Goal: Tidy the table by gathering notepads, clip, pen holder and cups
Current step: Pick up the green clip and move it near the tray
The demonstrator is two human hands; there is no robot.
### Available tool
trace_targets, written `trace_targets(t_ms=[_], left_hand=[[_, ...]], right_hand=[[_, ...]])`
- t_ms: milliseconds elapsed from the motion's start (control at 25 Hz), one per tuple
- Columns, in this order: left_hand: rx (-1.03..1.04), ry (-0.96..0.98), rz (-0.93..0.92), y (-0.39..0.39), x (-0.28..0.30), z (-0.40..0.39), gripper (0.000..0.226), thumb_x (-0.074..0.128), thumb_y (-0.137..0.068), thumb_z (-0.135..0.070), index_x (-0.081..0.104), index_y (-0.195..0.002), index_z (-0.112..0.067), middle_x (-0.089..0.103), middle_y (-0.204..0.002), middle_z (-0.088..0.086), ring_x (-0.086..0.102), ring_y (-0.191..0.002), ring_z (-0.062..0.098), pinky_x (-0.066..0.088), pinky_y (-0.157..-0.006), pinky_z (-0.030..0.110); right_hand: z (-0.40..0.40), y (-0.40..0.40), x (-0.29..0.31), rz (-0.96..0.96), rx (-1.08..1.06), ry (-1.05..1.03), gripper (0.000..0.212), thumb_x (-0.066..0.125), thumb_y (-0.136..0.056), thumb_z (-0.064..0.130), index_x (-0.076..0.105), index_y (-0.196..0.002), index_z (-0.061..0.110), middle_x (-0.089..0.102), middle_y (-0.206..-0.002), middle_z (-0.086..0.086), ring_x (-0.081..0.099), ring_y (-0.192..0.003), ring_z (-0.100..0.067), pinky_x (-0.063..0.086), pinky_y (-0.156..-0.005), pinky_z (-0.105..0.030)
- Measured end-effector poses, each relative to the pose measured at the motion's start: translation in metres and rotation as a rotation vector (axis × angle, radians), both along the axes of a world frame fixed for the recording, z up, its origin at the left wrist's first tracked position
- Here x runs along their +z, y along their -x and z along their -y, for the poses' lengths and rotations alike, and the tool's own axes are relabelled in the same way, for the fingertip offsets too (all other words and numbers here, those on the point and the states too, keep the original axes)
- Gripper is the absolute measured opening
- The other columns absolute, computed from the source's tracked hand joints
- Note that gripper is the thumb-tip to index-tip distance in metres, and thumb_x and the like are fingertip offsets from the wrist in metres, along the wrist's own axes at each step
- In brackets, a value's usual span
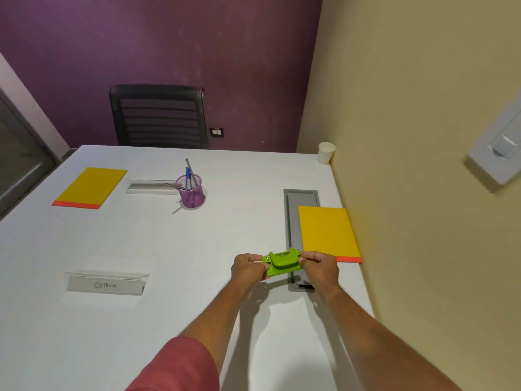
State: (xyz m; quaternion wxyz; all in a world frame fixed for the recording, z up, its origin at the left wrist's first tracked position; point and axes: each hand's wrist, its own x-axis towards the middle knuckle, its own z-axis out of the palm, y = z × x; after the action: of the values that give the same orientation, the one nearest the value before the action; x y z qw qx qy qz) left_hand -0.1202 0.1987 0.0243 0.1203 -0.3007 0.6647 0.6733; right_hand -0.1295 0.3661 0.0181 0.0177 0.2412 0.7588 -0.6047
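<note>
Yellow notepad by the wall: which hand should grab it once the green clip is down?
Right, probably. The right hand is beside the near corner of the yellow notepad with the orange strip; the left hand sits across the green plastic clip that both hands grip.

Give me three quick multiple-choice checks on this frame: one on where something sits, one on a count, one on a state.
1. Where is the paper cup?
A. Far right corner of the table, by the yellow wall
B. Beside the pen holder
C. On a notepad

2. How many yellow notepads lie on the table?
A. One
B. Two
C. Three

3. What is happening with the green clip?
A. Lying untouched
B. Inside the pen holder
C. Held between both hands

Answers:
1 A, it stands alone against the wall.
2 B, one far left, one near right.
3 C, the left hand and right hand grip its ends.
</note>
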Motion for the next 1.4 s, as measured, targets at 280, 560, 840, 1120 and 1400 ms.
trace_targets(t_ms=[280, 560, 840, 1120, 1400], left_hand=[[-0.002, 0.056, 0.014, -0.003, 0.005, -0.047, 0.020, 0.063, -0.078, 0.008, 0.062, -0.082, -0.011, 0.066, -0.102, 0.018, 0.070, -0.089, 0.031, 0.061, -0.082, 0.044], [-0.074, 0.096, 0.042, 0.013, -0.002, -0.073, 0.040, 0.060, -0.052, -0.014, 0.068, -0.090, -0.010, 0.070, -0.099, 0.014, 0.070, -0.093, 0.030, 0.060, -0.084, 0.044], [-0.211, 0.120, 0.063, 0.022, -0.016, -0.095, 0.021, 0.068, -0.073, -0.003, 0.067, -0.093, -0.008, 0.070, -0.104, 0.017, 0.068, -0.099, 0.030, 0.058, -0.088, 0.045], [-0.526, 0.336, -0.146, 0.020, -0.027, -0.102, 0.048, 0.077, -0.080, -0.020, 0.057, -0.122, -0.009, 0.064, -0.121, 0.011, 0.063, -0.092, 0.015, 0.052, -0.084, 0.030], [-0.957, 1.146, -0.432, 0.025, -0.042, -0.093, 0.092, 0.041, -0.087, -0.068, 0.006, -0.157, -0.019, 0.001, -0.165, 0.011, 0.002, -0.152, 0.029, 0.009, -0.122, 0.045]], right_hand=[[-0.037, -0.011, 0.000, 0.032, -0.130, -0.026, 0.003, 0.072, -0.083, 0.013, 0.072, -0.085, 0.015, 0.068, -0.079, 0.003, 0.059, -0.070, -0.005, 0.039, -0.048, -0.006], [-0.043, -0.016, -0.004, 0.120, -0.359, 0.595, 0.003, 0.066, -0.088, 0.000, 0.067, -0.085, -0.001, 0.070, -0.071, -0.012, 0.068, -0.059, -0.018, 0.058, -0.053, -0.023], [-0.049, -0.017, -0.011, 0.118, -0.491, 0.882, 0.015, 0.065, -0.087, -0.005, 0.063, -0.102, -0.003, 0.074, -0.082, -0.016, 0.073, -0.076, -0.024, 0.057, -0.074, -0.034], [-0.066, -0.019, -0.034, 0.070, -0.562, 0.880, 0.031, 0.064, -0.087, -0.008, 0.056, -0.117, -0.008, 0.076, -0.072, -0.010, 0.075, -0.066, -0.019, 0.060, -0.059, -0.029], [-0.085, -0.012, -0.054, 0.039, -0.670, 0.785, 0.060, 0.066, -0.085, -0.009, 0.038, -0.138, -0.012, 0.064, -0.091, -0.014, 0.071, -0.071, -0.022, 0.057, -0.073, -0.031]])
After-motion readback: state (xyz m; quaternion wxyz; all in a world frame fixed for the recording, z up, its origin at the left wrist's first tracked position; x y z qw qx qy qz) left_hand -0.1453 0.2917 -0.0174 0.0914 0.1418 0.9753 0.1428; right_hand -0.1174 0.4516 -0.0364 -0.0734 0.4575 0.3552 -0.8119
